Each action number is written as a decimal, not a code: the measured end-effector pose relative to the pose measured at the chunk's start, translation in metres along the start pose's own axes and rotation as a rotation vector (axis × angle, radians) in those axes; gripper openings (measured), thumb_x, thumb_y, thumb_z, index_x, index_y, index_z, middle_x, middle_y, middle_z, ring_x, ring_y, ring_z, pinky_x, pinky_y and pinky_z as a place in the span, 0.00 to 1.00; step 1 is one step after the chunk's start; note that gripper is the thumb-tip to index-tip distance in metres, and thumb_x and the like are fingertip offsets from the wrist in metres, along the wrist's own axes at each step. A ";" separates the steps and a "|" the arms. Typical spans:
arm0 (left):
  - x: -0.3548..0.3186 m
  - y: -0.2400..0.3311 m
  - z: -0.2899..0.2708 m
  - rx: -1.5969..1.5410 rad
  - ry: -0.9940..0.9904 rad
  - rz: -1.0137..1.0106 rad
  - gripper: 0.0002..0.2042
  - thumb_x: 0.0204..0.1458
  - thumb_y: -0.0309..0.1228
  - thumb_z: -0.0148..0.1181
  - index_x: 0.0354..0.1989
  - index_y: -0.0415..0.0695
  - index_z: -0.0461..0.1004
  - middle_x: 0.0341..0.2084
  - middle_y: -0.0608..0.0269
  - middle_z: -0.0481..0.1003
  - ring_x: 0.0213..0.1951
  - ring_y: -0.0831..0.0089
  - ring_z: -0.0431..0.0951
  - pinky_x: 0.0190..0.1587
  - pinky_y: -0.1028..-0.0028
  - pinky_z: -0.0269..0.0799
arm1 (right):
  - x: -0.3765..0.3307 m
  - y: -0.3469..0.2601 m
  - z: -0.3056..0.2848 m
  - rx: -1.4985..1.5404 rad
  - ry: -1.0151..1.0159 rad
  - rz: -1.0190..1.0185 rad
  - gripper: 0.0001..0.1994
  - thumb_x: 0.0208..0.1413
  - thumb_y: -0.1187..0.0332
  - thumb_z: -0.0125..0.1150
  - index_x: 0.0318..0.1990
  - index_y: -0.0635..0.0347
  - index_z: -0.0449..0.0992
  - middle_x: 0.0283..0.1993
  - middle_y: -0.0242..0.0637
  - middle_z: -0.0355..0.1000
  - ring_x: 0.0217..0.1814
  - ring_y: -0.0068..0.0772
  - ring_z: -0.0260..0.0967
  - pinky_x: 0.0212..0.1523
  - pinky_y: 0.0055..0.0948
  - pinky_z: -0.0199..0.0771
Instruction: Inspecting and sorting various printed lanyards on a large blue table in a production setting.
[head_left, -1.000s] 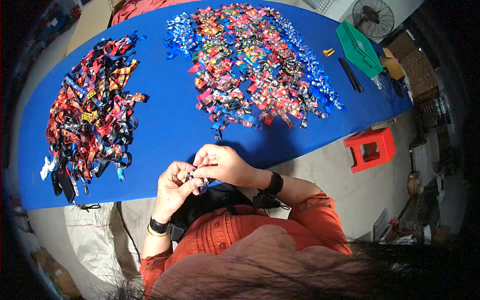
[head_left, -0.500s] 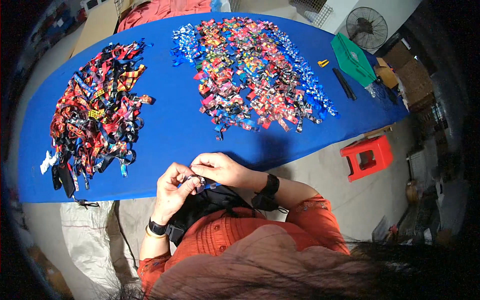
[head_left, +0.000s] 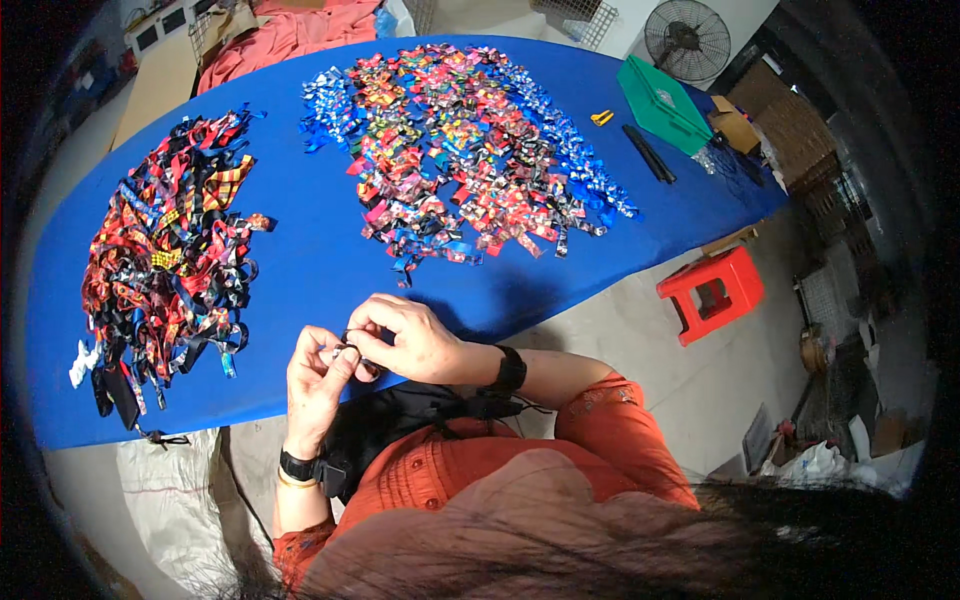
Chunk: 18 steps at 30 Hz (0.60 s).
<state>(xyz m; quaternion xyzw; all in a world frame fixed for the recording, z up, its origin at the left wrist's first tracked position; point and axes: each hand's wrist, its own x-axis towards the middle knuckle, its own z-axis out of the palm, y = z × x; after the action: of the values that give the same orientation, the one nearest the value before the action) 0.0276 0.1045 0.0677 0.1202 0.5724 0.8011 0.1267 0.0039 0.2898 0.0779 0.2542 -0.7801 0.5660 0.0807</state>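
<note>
My left hand [head_left: 316, 385] and my right hand [head_left: 412, 342] meet at the near edge of the blue table, both closed in a pinch. Between their fingertips is a small piece of patterned ribbon [head_left: 346, 352], dark where it shows; most of it is hidden by the fingers. A tangled heap of long printed ribbons [head_left: 165, 265], mainly red and black, lies to the left of my hands. Beyond them spreads a broad pile of short folded ribbon pieces [head_left: 455, 150] in many colours, with blue ones along its sides.
On the blue table [head_left: 290, 240] at the far right lie a yellow-handled cutter [head_left: 601, 118], black strips [head_left: 648, 153] and a green bin [head_left: 664, 105]. A red stool [head_left: 712, 295] stands on the floor at right. A pale sack [head_left: 175, 510] hangs below the left edge.
The whole view has shifted, so table and piles appear further left. The right hand's fingers have curled in more over the ribbon, and less of it shows now.
</note>
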 end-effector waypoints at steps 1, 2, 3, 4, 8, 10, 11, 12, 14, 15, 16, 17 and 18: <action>0.000 0.002 0.002 0.001 0.021 -0.003 0.07 0.62 0.23 0.57 0.41 0.42 0.63 0.26 0.60 0.77 0.30 0.74 0.78 0.40 0.74 0.75 | 0.001 -0.002 0.000 -0.035 0.030 -0.044 0.06 0.56 0.69 0.64 0.34 0.60 0.74 0.30 0.40 0.72 0.31 0.40 0.73 0.33 0.37 0.74; 0.000 0.003 0.004 0.002 0.041 -0.006 0.07 0.62 0.23 0.57 0.41 0.42 0.63 0.26 0.60 0.78 0.30 0.74 0.78 0.40 0.74 0.75 | 0.001 -0.004 -0.001 -0.039 0.036 -0.043 0.06 0.56 0.69 0.64 0.34 0.60 0.74 0.30 0.40 0.72 0.31 0.40 0.73 0.33 0.37 0.74; 0.000 0.001 0.003 0.009 0.052 -0.001 0.07 0.62 0.23 0.57 0.40 0.42 0.64 0.27 0.59 0.78 0.31 0.74 0.79 0.40 0.74 0.75 | 0.001 -0.005 -0.003 -0.066 0.034 -0.072 0.05 0.55 0.70 0.63 0.34 0.60 0.74 0.30 0.39 0.72 0.31 0.40 0.73 0.33 0.38 0.73; -0.001 0.000 0.001 0.006 0.043 -0.001 0.07 0.62 0.23 0.57 0.40 0.42 0.64 0.27 0.59 0.78 0.31 0.74 0.79 0.40 0.74 0.75 | 0.002 -0.007 -0.005 -0.092 0.031 -0.099 0.05 0.55 0.70 0.63 0.33 0.59 0.74 0.30 0.38 0.72 0.30 0.40 0.73 0.33 0.38 0.72; 0.002 0.001 0.004 -0.017 0.076 0.004 0.07 0.61 0.23 0.58 0.38 0.41 0.64 0.27 0.59 0.78 0.30 0.75 0.79 0.38 0.77 0.74 | 0.000 -0.007 -0.012 -0.219 0.012 -0.355 0.04 0.53 0.72 0.66 0.32 0.57 0.76 0.28 0.33 0.73 0.29 0.36 0.72 0.34 0.35 0.69; 0.002 0.003 0.004 -0.044 0.082 -0.023 0.07 0.60 0.22 0.57 0.37 0.42 0.64 0.27 0.58 0.79 0.31 0.75 0.79 0.38 0.77 0.74 | -0.001 -0.005 -0.013 -0.242 0.023 -0.374 0.03 0.52 0.71 0.66 0.32 0.56 0.77 0.28 0.32 0.73 0.29 0.37 0.71 0.36 0.36 0.68; 0.002 0.004 0.005 -0.031 0.084 -0.027 0.06 0.60 0.21 0.57 0.37 0.42 0.65 0.28 0.61 0.77 0.31 0.77 0.78 0.38 0.78 0.73 | -0.001 -0.005 -0.015 -0.249 0.015 -0.406 0.03 0.51 0.71 0.67 0.32 0.56 0.77 0.28 0.32 0.73 0.30 0.36 0.71 0.36 0.36 0.68; 0.003 0.002 0.003 -0.031 0.077 -0.029 0.06 0.60 0.21 0.57 0.37 0.42 0.65 0.28 0.61 0.77 0.31 0.77 0.78 0.38 0.78 0.73 | -0.001 -0.006 -0.016 -0.257 0.006 -0.437 0.03 0.51 0.71 0.67 0.32 0.56 0.78 0.28 0.32 0.73 0.30 0.36 0.71 0.36 0.36 0.68; 0.003 -0.005 -0.007 -0.102 0.074 -0.065 0.06 0.59 0.21 0.58 0.37 0.42 0.66 0.29 0.65 0.75 0.31 0.80 0.75 0.37 0.79 0.71 | -0.001 -0.008 -0.017 -0.247 -0.003 -0.451 0.03 0.51 0.71 0.67 0.32 0.57 0.78 0.29 0.32 0.73 0.31 0.36 0.71 0.37 0.36 0.68; 0.003 -0.004 -0.009 -0.132 0.068 -0.095 0.07 0.58 0.20 0.59 0.36 0.42 0.67 0.29 0.68 0.74 0.31 0.82 0.72 0.36 0.80 0.69 | 0.000 -0.008 -0.018 -0.233 -0.018 -0.470 0.03 0.50 0.71 0.67 0.32 0.57 0.78 0.29 0.32 0.72 0.31 0.36 0.71 0.37 0.36 0.68; 0.003 -0.004 -0.010 -0.132 0.061 -0.096 0.07 0.58 0.20 0.59 0.36 0.42 0.67 0.29 0.68 0.74 0.31 0.82 0.72 0.36 0.80 0.69 | -0.001 -0.007 -0.018 -0.239 -0.013 -0.468 0.03 0.50 0.71 0.67 0.32 0.57 0.78 0.29 0.32 0.72 0.31 0.36 0.71 0.37 0.36 0.68; 0.004 -0.004 -0.012 -0.150 0.046 -0.110 0.07 0.58 0.20 0.60 0.36 0.42 0.67 0.29 0.68 0.73 0.31 0.82 0.73 0.36 0.81 0.69 | -0.002 -0.006 -0.018 -0.225 -0.017 -0.460 0.04 0.51 0.70 0.65 0.30 0.57 0.76 0.29 0.33 0.72 0.32 0.36 0.71 0.37 0.37 0.68; 0.004 -0.004 -0.013 -0.166 0.033 -0.122 0.08 0.57 0.20 0.61 0.36 0.42 0.67 0.29 0.68 0.73 0.31 0.82 0.73 0.37 0.81 0.69 | -0.002 -0.005 -0.017 -0.211 -0.020 -0.453 0.05 0.52 0.69 0.64 0.28 0.57 0.75 0.29 0.33 0.71 0.32 0.37 0.71 0.37 0.38 0.68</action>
<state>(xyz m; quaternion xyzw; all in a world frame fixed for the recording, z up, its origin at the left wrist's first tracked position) 0.0197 0.0956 0.0604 0.0610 0.5123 0.8385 0.1756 0.0055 0.3051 0.0869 0.4182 -0.7587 0.4466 0.2238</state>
